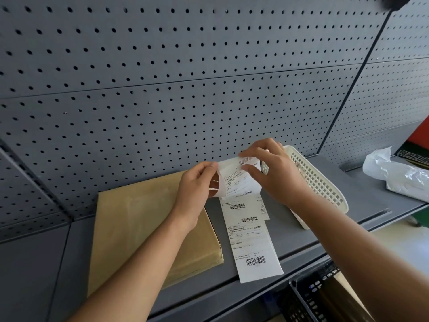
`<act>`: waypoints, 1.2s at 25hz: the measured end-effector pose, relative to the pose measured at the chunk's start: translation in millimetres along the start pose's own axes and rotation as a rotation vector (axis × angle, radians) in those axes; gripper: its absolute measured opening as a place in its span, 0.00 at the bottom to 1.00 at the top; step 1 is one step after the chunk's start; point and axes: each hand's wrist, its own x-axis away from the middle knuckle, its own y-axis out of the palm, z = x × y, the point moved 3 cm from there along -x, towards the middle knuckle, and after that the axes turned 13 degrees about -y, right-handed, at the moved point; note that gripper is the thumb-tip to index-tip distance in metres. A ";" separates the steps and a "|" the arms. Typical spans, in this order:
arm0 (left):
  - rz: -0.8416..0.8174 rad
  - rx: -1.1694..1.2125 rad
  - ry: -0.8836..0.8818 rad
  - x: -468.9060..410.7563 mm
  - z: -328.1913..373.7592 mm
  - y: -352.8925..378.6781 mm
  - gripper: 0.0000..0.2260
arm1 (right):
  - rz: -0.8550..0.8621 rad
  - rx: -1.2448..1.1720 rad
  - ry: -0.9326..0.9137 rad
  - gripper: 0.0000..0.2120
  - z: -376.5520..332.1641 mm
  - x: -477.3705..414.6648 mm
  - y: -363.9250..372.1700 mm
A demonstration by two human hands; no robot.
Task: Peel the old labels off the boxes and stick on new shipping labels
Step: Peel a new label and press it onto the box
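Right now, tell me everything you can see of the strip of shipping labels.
A long white paper label strip, printed with barcodes and text. Its lower part lies flat on the grey shelf, right of the brown box. Its upper end is lifted and curled: the left hand pinches the curled edge, the right hand pinches the top by a barcode.

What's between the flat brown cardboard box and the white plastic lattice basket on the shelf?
Head view: a white strip of printed shipping labels lies there on the grey shelf, its upper end pinched by the left hand and right hand.
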 end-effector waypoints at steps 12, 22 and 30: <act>0.024 -0.025 -0.044 -1.1 1.6 0.7 0.11 | -0.061 0.090 -0.222 0.08 -24.9 -3.3 18.2; 0.070 -0.071 -0.098 -3.5 1.6 1.8 0.16 | -0.018 0.057 -0.218 0.07 -24.7 0.0 16.5; 0.028 -0.044 -0.191 -2.2 4.5 2.0 0.13 | -0.031 0.011 -0.193 0.07 -27.9 1.2 19.4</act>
